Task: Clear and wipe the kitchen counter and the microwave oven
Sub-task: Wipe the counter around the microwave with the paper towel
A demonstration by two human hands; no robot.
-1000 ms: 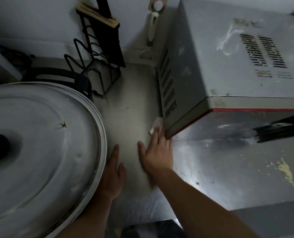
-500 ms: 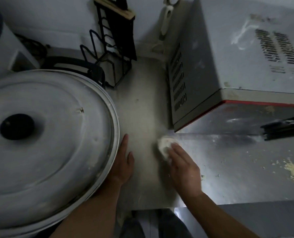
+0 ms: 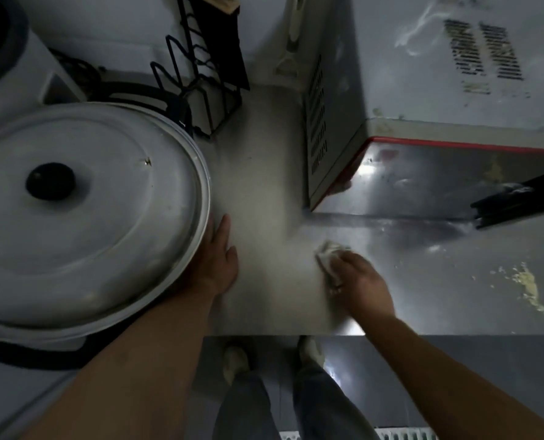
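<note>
The crumpled off-white wiping cloth (image 3: pixel 329 254) lies flat on the dull steel bench (image 3: pixel 264 281), just in front of the near left corner of the boxy grey microwave oven with the red trim line (image 3: pixel 455 100), and it sits under the right hand (image 3: pixel 358 279): the cloth pokes out ahead and to the left of the fingers (image 3: pixel 343 265), which are curled down over it and press it to the metal, so the hand holds the cloth rather than lying slack on it. The picture is smeared around that hand, so whether the thumb is tucked beneath the cloth cannot be told. The relation that matters for the coming stroke is this: the yellowish smear of dried food (image 3: pixel 528 285) lies well to the right of the cloth, on the same strip of bench in front of the microwave, with smaller crumbs scattered between, and the right hand is by far the nearer one to it. A sideways sweep to the right along the bench front looks the likely call. The left hand (image 3: pixel 215 265) rests on the bench with fingers straight and close together, its edge against the rim of the large round aluminium pot lid with a black knob (image 3: pixel 83 201), apparently steadying it or bracing the body. Behind, a black wire rack (image 3: pixel 200 84) stands against the wall, apart from both hands.
</note>
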